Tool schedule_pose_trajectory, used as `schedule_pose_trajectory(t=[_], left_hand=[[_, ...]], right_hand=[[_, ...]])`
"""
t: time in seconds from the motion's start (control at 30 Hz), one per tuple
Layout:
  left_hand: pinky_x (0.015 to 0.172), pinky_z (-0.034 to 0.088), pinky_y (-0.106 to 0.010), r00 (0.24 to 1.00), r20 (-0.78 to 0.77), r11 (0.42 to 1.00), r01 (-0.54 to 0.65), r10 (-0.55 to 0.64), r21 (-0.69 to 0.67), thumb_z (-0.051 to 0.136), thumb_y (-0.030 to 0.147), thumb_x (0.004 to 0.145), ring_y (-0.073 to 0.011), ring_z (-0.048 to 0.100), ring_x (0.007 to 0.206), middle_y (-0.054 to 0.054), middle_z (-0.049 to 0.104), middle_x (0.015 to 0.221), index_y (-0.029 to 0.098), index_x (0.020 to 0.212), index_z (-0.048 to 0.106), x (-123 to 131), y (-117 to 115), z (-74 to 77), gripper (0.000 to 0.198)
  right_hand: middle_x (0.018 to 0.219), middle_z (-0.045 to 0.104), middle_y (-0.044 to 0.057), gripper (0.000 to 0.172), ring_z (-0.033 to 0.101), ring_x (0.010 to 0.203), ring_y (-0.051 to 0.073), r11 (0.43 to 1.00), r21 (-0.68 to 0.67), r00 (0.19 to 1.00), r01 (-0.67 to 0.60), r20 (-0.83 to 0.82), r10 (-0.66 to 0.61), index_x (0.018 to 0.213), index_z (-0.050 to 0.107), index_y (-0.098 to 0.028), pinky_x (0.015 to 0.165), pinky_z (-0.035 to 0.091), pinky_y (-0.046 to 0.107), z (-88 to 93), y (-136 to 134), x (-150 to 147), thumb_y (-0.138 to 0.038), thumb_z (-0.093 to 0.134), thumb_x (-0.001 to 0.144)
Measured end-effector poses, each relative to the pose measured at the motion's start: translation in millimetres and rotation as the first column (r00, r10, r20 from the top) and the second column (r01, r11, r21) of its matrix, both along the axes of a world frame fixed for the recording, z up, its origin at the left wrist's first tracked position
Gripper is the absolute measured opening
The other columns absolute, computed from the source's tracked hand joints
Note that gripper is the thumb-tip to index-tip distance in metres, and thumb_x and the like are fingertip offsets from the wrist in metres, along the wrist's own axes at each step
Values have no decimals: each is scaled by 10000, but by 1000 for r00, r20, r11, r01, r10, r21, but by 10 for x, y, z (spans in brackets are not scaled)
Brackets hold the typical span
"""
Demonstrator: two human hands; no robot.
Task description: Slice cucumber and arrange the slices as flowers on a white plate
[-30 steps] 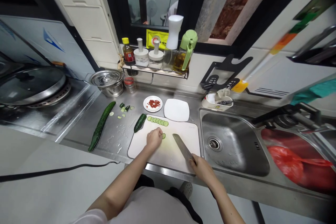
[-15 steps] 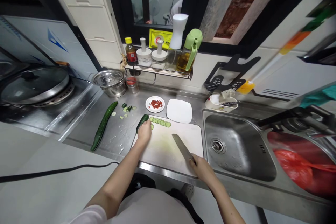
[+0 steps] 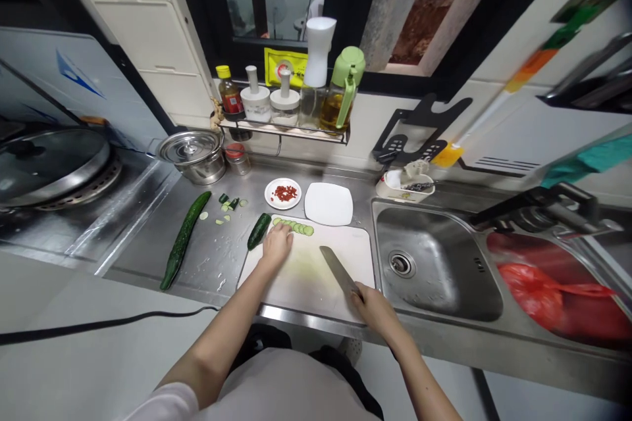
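Observation:
A white cutting board [image 3: 340, 302] lies on the steel counter. Along its far edge runs a row of overlapping cucumber slices [image 3: 307, 231]. My left hand [image 3: 277, 246] is at the left part of that row, its fingers drawn together on cucumber slices that they partly cover. Just left of this hand, a cut piece of cucumber [image 3: 259, 231] rests at the board's left edge. My right hand [image 3: 374, 308] is closed around the handle of a kitchen knife [image 3: 337, 268]. The blade lies low over the middle of the board, pointing up and left.
A whole cucumber [image 3: 185, 240] and small cucumber scraps [image 3: 230, 202] lie on the left counter. Behind the board are a plate of red bits [image 3: 283, 193] and a white square plate [image 3: 328, 204]. A sink [image 3: 439, 263] adjoins on the right, a lidded pot [image 3: 192, 156] stands back left.
My left hand has left the cut cucumber piece and moved right, onto the row of slices. The knife stays nearly in place in my right hand. The view has shifted slightly.

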State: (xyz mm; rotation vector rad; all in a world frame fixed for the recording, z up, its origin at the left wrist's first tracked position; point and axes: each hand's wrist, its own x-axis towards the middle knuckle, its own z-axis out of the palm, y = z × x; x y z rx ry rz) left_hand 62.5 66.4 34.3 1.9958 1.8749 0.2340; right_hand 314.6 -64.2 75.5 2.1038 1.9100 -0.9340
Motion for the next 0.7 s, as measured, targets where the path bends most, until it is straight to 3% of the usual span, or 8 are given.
schedule_pose_trajectory(t=[0.2, 0.43, 0.57, 0.7], left_hand=[[893, 423, -337, 991, 16, 988, 132, -131, -83, 462, 313, 931, -252, 527, 1104, -109, 538, 1195, 258, 1271, 573, 383, 215, -4, 362], [865, 413, -319, 983, -9, 982, 184, -185, -33, 442, 241, 932, -236, 532, 1081, -97, 555, 1165, 247, 1160, 620, 467, 262, -74, 289], [829, 420, -308, 993, 80, 996, 86, -85, -10, 479, 198, 897, -219, 577, 1011, -76, 636, 1074, 239, 1050, 653, 453, 236, -70, 235], [719, 437, -258, 951, 294, 978, -30, 91, -205, 580, 213, 823, -166, 619, 809, -27, 689, 862, 202, 950, 680, 329, 142, -119, 162]], right_hand=[[868, 692, 69, 239, 619, 829, 189, 1000, 14, 1000, 21, -8, -21, 974, 611, -179, 614, 269, 239, 45, -52, 8, -260, 389, 937], [887, 696, 63, 248, 615, 829, 186, 998, 13, 998, 55, -38, -55, 997, 621, -183, 627, 278, 237, 43, -118, 41, -241, 390, 926], [903, 700, 52, 237, 615, 855, 182, 998, 0, 997, 64, -35, -64, 999, 614, -199, 629, 280, 230, 84, -128, 30, -255, 393, 937], [901, 699, 66, 238, 621, 848, 184, 999, 12, 999, 46, -21, -46, 1001, 614, -181, 629, 282, 239, 81, -132, 13, -260, 398, 940]])
